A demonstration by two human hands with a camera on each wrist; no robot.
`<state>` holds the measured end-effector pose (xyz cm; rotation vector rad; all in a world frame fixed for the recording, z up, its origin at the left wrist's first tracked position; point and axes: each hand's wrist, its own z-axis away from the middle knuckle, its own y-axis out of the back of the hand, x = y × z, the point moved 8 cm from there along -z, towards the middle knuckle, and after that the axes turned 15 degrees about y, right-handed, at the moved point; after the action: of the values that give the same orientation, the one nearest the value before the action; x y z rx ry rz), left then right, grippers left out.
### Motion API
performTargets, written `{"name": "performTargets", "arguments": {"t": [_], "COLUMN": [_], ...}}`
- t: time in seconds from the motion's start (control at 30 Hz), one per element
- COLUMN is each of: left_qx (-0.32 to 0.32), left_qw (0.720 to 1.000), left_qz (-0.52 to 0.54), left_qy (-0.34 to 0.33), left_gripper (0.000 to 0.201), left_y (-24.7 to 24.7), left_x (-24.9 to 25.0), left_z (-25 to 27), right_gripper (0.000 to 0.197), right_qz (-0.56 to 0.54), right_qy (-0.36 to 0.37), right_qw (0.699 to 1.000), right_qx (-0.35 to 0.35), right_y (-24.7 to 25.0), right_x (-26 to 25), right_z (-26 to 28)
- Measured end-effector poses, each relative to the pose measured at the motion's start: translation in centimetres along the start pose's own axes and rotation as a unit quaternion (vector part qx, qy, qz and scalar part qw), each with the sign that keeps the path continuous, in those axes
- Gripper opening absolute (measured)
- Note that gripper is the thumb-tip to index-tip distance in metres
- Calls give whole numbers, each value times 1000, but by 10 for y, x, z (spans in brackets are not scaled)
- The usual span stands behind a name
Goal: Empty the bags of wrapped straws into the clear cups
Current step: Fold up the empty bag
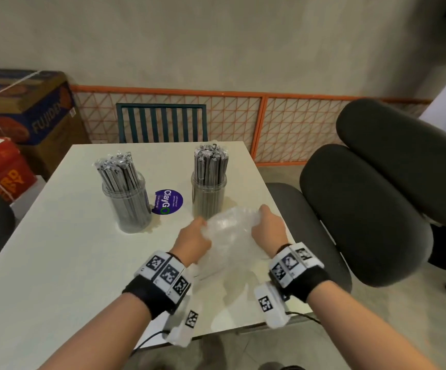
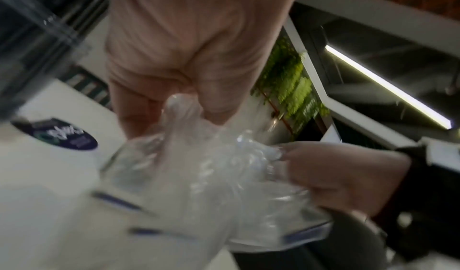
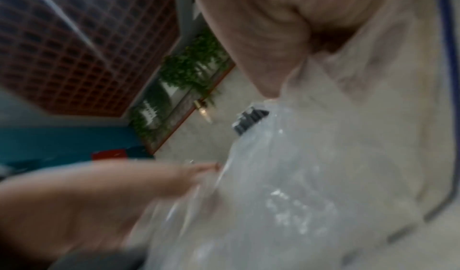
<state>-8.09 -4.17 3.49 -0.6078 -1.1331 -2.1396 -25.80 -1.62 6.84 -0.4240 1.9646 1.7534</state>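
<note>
Two clear cups stand on the white table (image 1: pixel 56 257), each packed with upright wrapped straws: the left cup (image 1: pixel 127 206) and the right cup (image 1: pixel 209 194). In front of the right cup, both hands hold a crumpled clear plastic bag (image 1: pixel 230 236) just above the table. My left hand (image 1: pixel 194 240) grips its left side, fingers curled into the plastic (image 2: pixel 189 105). My right hand (image 1: pixel 267 225) grips the right side (image 3: pixel 293 73). No straws show inside the bag. A blue strip runs along the bag's edge (image 2: pixel 306 235).
A round purple sticker (image 1: pixel 168 202) lies flat between the cups. A dark green chair back (image 1: pixel 161 122) stands behind the table. Grey padded seats (image 1: pixel 377 188) crowd the right side. Cardboard boxes (image 1: pixel 24 110) sit at the far left, near an orange mesh fence (image 1: pixel 243 118).
</note>
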Motion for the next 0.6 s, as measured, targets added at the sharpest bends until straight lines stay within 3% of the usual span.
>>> {"name": "performTargets", "arguments": {"t": [0.07, 0.17, 0.23, 0.3, 0.37, 0.43, 0.5, 0.6], "left_qx": [-62, -155, -147, -72, -7, 15, 27, 47], "left_qw": [985, 913, 886, 898, 891, 878, 880, 898], "left_qz": [161, 377, 439, 432, 447, 470, 460, 412], "left_qy": [9, 3, -19, -47, -74, -93, -116, -146], "left_gripper": [24, 13, 36, 68, 59, 38, 29, 27], "left_y": [-8, -4, 6, 16, 21, 23, 24, 22], "left_x": [14, 29, 32, 27, 22, 25, 34, 51], "left_z": [4, 15, 12, 7, 8, 14, 22, 38], "right_gripper": [32, 43, 42, 38, 33, 35, 49, 57], "right_qz": [-44, -58, -55, -87, -198, -352, -510, -686], "right_qy": [51, 206, 289, 319, 239, 71, -47, -49], "right_qw": [996, 976, 956, 943, 950, 933, 859, 726], "right_qx": [62, 45, 7, -31, -30, 18, 11, -25], "right_y": [-4, -19, -28, -32, -25, -19, -26, -24], "right_x": [-26, -63, -73, -74, -66, -46, -38, -54], "right_z": [7, 23, 33, 36, 30, 25, 26, 19]}}
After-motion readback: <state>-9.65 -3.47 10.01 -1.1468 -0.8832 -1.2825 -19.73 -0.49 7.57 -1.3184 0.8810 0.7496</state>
